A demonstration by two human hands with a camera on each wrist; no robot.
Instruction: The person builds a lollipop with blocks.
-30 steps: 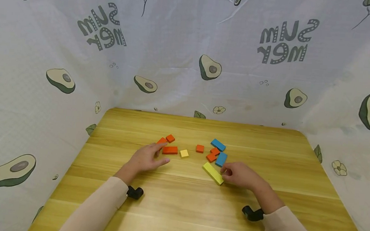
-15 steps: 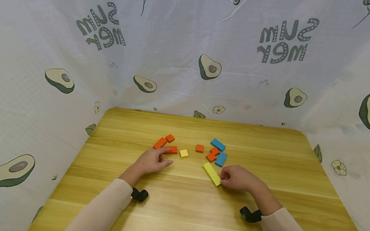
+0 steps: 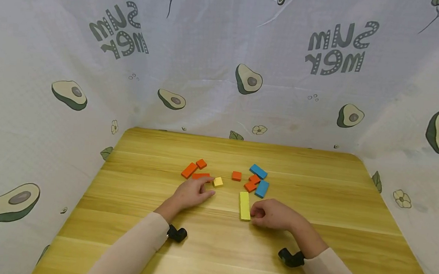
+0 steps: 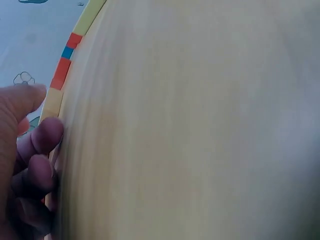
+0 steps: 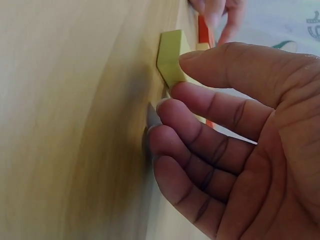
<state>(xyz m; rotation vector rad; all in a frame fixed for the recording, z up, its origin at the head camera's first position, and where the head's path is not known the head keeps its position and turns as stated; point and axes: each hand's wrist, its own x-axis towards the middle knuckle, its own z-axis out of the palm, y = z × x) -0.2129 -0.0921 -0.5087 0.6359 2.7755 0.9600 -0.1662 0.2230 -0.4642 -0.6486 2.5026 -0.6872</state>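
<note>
Mirror-reversed grey lettering on the far part of the white cloth (image 3: pixel 210 47): the left print (image 3: pixel 122 43) and right print (image 3: pixel 332 61) each read "summer", "sum" standing above "mer".

Bench (image 3: pixel 215 251): wood-grain top, rounded far corners. White cloth (image 3: pixel 210 47) beyond far edge, also left and right sides; avocado prints (image 3: pixel 244 80), mirrored grey "summer" lettering (image 3: pixel 332 62) far left, far right.
</note>
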